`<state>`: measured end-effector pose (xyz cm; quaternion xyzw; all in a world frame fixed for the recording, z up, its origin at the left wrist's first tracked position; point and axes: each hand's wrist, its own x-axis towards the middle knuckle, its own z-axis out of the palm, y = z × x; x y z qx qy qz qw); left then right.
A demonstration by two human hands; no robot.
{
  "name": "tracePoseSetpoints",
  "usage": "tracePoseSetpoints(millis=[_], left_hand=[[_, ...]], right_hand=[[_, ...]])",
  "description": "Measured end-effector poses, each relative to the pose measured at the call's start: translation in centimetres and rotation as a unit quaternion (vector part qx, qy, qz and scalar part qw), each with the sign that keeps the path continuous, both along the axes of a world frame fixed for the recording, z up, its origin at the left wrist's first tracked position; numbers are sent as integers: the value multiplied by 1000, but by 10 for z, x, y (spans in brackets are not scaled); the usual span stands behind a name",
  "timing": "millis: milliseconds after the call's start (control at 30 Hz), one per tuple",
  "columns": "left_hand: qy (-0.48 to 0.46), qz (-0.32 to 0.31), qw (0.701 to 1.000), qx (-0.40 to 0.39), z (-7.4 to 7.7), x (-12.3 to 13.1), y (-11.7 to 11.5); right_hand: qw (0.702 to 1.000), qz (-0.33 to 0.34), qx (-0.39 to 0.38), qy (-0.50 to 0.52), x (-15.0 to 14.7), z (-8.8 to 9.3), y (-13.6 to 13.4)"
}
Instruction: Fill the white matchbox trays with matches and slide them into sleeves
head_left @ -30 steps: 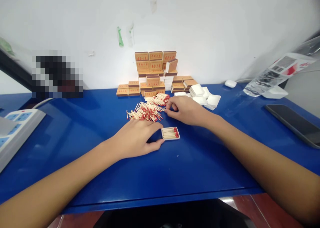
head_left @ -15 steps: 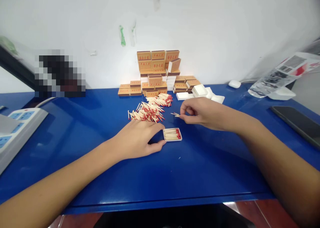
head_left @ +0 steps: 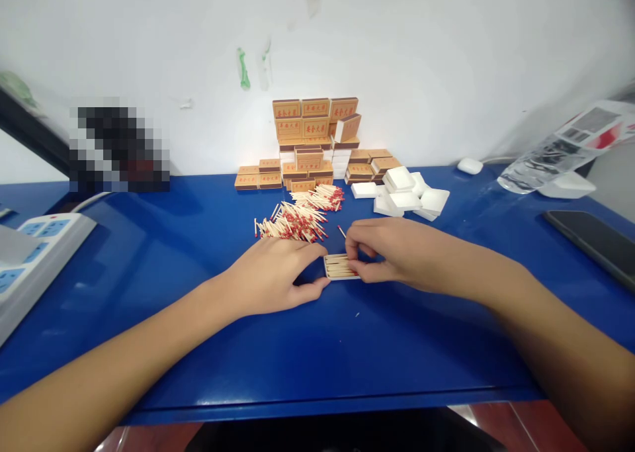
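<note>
My left hand [head_left: 278, 274] grips the left end of a small white matchbox tray [head_left: 342, 279] between thumb and forefinger. The tray lies flat on the blue table and holds a layer of matches [head_left: 336, 266] laid lengthwise. Over its right end, my right hand [head_left: 380, 250] is closed in a pinch, fingertips down at the matches and covering their red heads. One match [head_left: 342, 231] shows just behind the right fingers; whether it is held or lying on the table, I cannot tell. A loose heap of red-headed matches [head_left: 297, 222] is spread beyond my left hand.
Orange matchboxes [head_left: 315, 129] are stacked against the wall. White trays [head_left: 404, 201] lie piled behind my right hand. At right are a phone [head_left: 592, 243], a white earphone case [head_left: 469, 166] and a clear plastic package [head_left: 550, 151]. A power strip [head_left: 54, 240] stands at left.
My right hand has come left and toward me, from beside the tray with matches in its pinch to over the tray's right end. My left hand stays on the tray.
</note>
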<state>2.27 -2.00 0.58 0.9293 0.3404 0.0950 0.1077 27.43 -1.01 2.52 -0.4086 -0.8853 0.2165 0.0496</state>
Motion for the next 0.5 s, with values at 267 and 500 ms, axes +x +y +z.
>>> tracePoseSetpoints(millis=[267,500], left_hand=[[-6,-3,1000,0,0,0,1],[1,5,1000,-8,0,0,1]], right_hand=[[999,13,32,23,-5,-4,-2],[999,19,31,30,-7,-3,-1]])
